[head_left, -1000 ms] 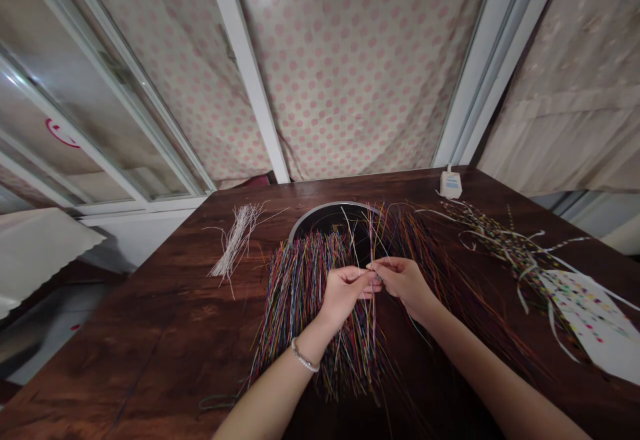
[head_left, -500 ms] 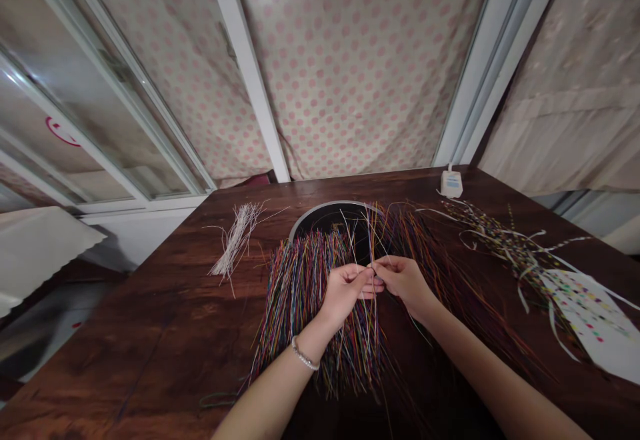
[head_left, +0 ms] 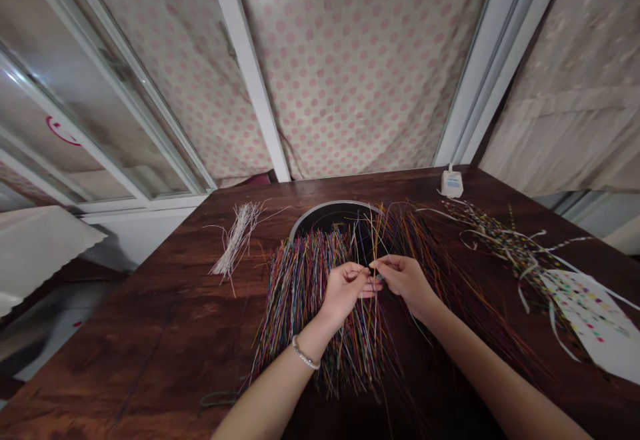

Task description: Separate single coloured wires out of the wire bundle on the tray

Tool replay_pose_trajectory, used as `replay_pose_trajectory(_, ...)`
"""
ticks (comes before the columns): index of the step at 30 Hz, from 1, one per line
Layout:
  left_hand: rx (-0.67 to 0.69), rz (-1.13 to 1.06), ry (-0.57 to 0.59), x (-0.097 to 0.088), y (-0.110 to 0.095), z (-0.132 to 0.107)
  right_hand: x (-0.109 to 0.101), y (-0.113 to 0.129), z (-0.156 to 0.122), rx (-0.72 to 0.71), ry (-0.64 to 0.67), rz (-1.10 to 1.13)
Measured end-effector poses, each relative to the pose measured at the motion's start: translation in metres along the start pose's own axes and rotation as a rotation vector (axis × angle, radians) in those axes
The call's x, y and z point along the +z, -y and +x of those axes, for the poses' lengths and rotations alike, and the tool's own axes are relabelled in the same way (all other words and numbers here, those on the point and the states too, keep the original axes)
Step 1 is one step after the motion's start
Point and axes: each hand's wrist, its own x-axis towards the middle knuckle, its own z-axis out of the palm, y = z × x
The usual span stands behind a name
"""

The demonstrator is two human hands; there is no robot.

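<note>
My left hand (head_left: 347, 285), with a beaded bracelet (head_left: 305, 353) at the wrist, pinches thin cords just right of a wide fringe of multicoloured cords (head_left: 305, 293). Touching or almost touching it, my right hand (head_left: 400, 275) has thumb and finger pressed together on the same few strands. Orange and pale cord ends (head_left: 377, 233) stick up beyond the fingertips. Behind the hands, a round black tray with a grey rim (head_left: 320, 208) lies partly under the cords. Which single strand each finger holds is too small to make out.
Loose orange and purple cords (head_left: 440, 273) spread to the right. A bundle of white cords (head_left: 237, 240) lies on the left of the dark wooden table (head_left: 165, 313). At the right are strings of beads (head_left: 495, 237), a white sheet (head_left: 590, 320) and a white box (head_left: 451, 184).
The cords between my fingertips have shifted: orange strands now stand up where purple and white ones showed, and a blue strand leans left. Both hands stay almost in place.
</note>
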Motion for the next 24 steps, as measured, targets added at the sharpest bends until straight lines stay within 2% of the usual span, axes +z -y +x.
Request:
replay_pose_trajectory(6,0.004,0.013,-0.053,0.0005,0.0024,0.0025,-0.0021,0.0115,-0.0038,0.095,0.065,0.163)
replay_pose_trajectory(11,0.034,0.031,-0.056,0.0017,0.0025,0.0027,0.0000,0.0066,-0.0035,0.103,0.120,0.119)
replay_pose_trajectory(19,-0.005,0.030,0.016,0.0006,0.0002,0.0012,0.0004,0.0055,-0.0028,0.089,0.122,0.091)
replay_pose_trajectory(24,-0.008,0.050,0.022,0.0000,-0.0010,0.0003,0.0020,0.0057,-0.0042,0.101,0.117,0.088)
